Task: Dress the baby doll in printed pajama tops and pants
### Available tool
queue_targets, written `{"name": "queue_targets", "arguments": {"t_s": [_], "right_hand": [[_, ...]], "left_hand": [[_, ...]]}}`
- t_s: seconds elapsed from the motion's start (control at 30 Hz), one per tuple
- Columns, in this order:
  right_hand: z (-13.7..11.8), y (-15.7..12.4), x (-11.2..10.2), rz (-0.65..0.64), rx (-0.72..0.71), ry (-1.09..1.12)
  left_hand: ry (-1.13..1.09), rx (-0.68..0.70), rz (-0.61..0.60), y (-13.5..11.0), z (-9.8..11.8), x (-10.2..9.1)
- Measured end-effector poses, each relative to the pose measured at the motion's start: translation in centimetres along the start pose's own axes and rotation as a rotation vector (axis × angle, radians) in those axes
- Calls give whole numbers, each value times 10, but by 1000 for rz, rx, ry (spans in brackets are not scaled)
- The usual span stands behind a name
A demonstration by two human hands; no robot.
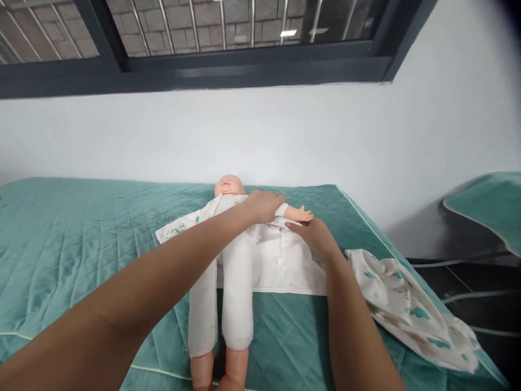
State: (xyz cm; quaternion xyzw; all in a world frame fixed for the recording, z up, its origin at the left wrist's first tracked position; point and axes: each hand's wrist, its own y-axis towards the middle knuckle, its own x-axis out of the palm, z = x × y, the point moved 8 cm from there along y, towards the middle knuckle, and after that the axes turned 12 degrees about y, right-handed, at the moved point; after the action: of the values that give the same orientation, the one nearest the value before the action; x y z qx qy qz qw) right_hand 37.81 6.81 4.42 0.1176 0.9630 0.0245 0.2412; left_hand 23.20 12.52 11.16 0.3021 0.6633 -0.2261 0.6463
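Note:
A baby doll (pixel 238 282) in white clothing lies on its back, head toward the wall. One of its arms, at the left, is inside a printed white sleeve (pixel 183 224). My left hand (pixel 266 206) reaches across the doll's chest, its fingers closed round the other upper arm. That arm's bare doll hand (pixel 300 213) sticks out to the right. Just below it, my right hand (pixel 315 233) pinches the edge of an opened white baby shirt (pixel 280 260), which spreads under and beside the doll. My right fingertips are partly hidden.
A green quilted cover (pixel 101 228) lies under everything. At the right edge rests a crumpled white cloth (pixel 407 304) with green prints. Behind stand a white wall (pixel 203 136) and a dark window frame (pixel 244 68). A green padded panel (pixel 488 206) juts in at the right.

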Motion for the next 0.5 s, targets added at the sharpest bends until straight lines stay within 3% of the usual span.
{"name": "queue_targets", "arguments": {"t_s": [0.13, 0.33, 0.4, 0.5], "right_hand": [[7, -4, -6, -64, 79, 59], [15, 1, -28, 214, 116, 289], [18, 5, -26, 189, 153, 460], [14, 11, -21, 150, 137, 914]], "left_hand": [[73, 36, -5, -4, 5, 3], [173, 77, -14, -9, 11, 1], [223, 97, -34, -11, 14, 1], [328, 134, -87, -14, 19, 5]]}}
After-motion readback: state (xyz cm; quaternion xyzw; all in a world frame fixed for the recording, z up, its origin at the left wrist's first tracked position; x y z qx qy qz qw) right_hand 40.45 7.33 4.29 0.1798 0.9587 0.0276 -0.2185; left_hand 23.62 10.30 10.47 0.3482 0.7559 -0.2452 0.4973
